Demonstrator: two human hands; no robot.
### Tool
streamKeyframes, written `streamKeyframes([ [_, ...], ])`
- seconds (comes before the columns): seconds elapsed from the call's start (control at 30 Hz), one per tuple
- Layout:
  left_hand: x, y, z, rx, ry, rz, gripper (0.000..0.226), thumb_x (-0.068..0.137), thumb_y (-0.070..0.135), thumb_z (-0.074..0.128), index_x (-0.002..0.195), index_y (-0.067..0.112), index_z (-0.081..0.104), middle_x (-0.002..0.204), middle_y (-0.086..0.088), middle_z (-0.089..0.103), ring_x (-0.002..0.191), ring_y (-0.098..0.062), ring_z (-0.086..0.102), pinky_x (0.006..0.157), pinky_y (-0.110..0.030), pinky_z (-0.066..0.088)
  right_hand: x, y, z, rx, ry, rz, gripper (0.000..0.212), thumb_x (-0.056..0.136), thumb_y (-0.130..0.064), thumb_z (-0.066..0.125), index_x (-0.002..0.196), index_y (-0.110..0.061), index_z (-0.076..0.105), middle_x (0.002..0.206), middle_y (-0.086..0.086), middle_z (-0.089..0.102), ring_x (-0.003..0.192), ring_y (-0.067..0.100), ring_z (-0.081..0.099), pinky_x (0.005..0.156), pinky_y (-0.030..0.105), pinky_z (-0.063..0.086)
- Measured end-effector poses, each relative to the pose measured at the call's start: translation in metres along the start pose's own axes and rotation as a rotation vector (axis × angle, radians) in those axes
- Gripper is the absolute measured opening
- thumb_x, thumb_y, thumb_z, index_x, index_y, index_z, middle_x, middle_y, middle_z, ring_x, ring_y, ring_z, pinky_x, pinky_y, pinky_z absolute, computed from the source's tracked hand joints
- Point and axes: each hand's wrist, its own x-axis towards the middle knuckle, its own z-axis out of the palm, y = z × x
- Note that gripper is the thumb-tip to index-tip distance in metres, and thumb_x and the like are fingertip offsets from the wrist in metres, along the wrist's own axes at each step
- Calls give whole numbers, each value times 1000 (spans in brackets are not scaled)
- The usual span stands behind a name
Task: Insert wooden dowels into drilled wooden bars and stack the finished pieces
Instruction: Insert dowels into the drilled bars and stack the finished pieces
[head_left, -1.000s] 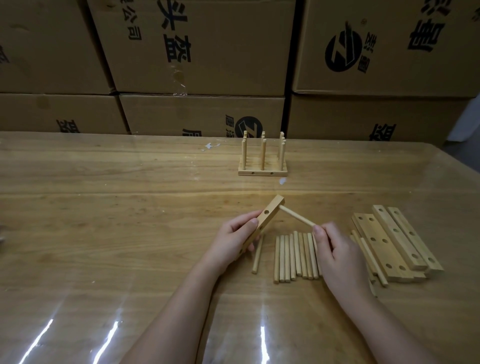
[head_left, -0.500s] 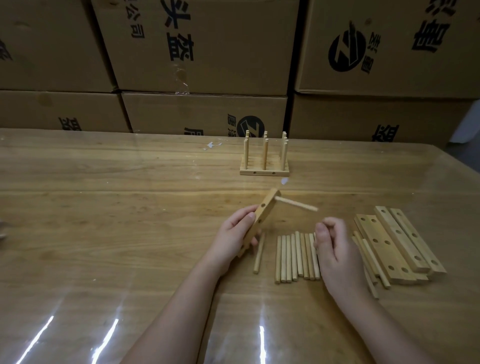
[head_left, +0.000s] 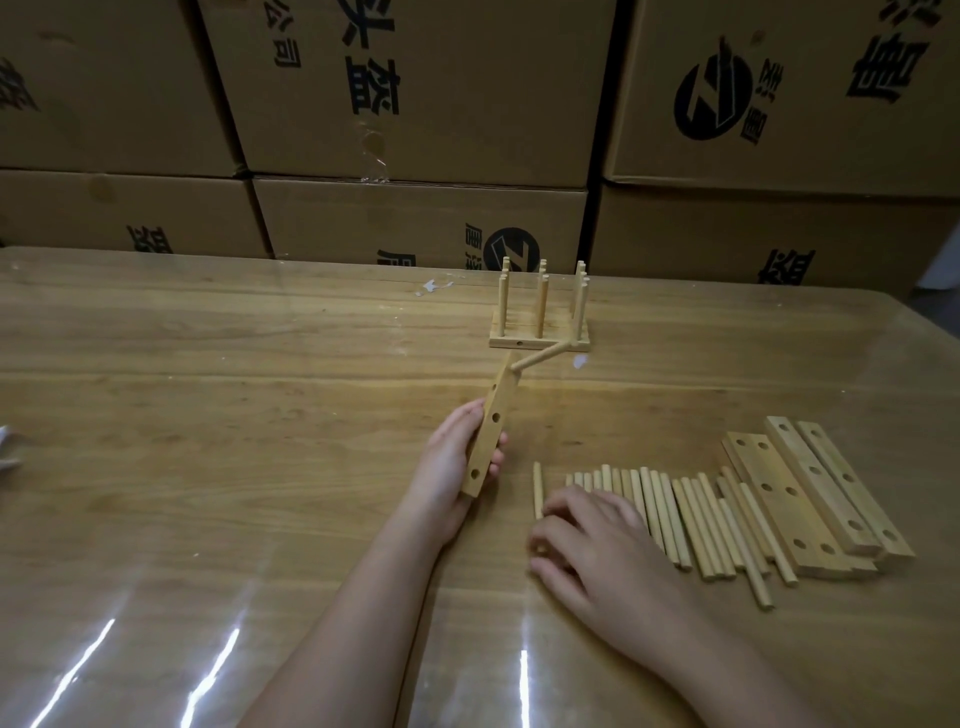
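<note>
Bar (head_left: 491, 431): pale wood, three open holes, tilted up off the table (head_left: 234, 467), gripped low by the left hand (head_left: 447, 467).
Fitted dowel (head_left: 545, 356): juts rightward from the bar's top end.
Loose dowels (head_left: 675, 514): lying side by side, right of the bar.
Drilled bars (head_left: 810, 493): flat pile, far right.
Finished pieces (head_left: 540, 340): farther back, dowels upright.

Single head-worn wide-angle view, looking forward and down, close over glossy wooden tabletop (head_left: 208, 415), facing stacked brown cardboard boxes (head_left: 467, 93).
</note>
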Motion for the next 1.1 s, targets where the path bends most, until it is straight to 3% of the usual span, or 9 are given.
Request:
streamKeyframes([
  [0.17, -1, 2, 0, -40, 14, -28, 23, 99, 23, 47, 114, 13, 61, 66, -4, 63, 52, -11, 53, 46, -20, 45, 0, -2, -2, -11, 108, 40, 10, 83, -41, 56, 83, -31, 58, 92, -15, 52, 99, 7, 52, 107, 43, 31],
  [0.27, -1, 3, 1, -73, 29, -43, 22, 99, 23, 46, 113, 11, 59, 66, -5, 62, 51, -11, 52, 45, -20, 43, 2, -3, -4, 1, 161, 46, 13, 77, -27, 72, 83, -28, 61, 85, -16, 57, 90, 7, 57, 98, 40, 42],
  [0.37, -1, 3, 1, -102, 39, -54, 18, 99, 22, 46, 108, 13, 59, 66, -5, 62, 50, -11, 52, 45, -19, 42, 2, -3, -3, 75, 163, 76, 20, 86, -21, 62, 105, -25, 62, 95, -13, 54, 95, 8, 52, 96, 26, 35],
  [0.43, 0, 3, 0, -106, 38, -57, 16, 99, 23, 46, 104, 15, 59, 66, -5, 62, 50, -11, 52, 45, -19, 42, 1, -3, -4, 158, 183, 106, 27, 89, -19, 56, 115, -21, 61, 98, -8, 49, 91, 7, 49, 85, 20, 38],
  [0.6, 1, -1, -1, -38, 15, -76, 30, 98, 31, 48, 109, 6, 61, 64, -4, 60, 50, -11, 52, 44, -20, 44, 1, 0, -11, 278, 352, 200, 18, 90, -10, 56, 104, -9, 68, 92, 0, 59, 79, 9, 55, 67, 11, 36],
  [0.67, -1, -1, -2, -1, -46, -84, 38, 97, 37, 48, 107, 8, 70, 65, -2, 59, 52, -10, 52, 49, -20, 46, 0, 4, -11, 342, 422, 229, 17, 90, -7, 55, 99, -10, 69, 86, -4, 63, 75, 6, 57, 65, 6, 36],
  [0.77, -5, 1, -5, 36, -140, -68, 41, 88, 45, 52, 101, 14, 75, 68, 1, 59, 58, -7, 52, 55, -19, 45, 0, 9, -9, 577, 539, 288, 21, 92, -8, 51, 97, -20, 67, 72, -11, 59, 62, 7, 55, 55, 10, 40],
  [0.9, -9, 4, -2, 200, -171, -22, 42, 82, 49, 52, 95, 15, 72, 76, 12, 68, 64, -1, 57, 60, -20, 41, 2, 11, -9, 756, 633, 287, 28, 92, -4, 49, 104, -26, 62, 84, -9, 62, 79, 4, 60, 67, 9, 45],
  [1.1, -16, 8, -4, 113, -328, -7, 26, 86, 36, 56, 98, 24, 75, 79, 3, 70, 61, -4, 59, 55, -18, 48, 1, 13, -7, 732, 643, 255, 31, 91, -3, 51, 105, -28, 62, 88, -10, 62, 81, 5, 61, 71, 11, 46],
])
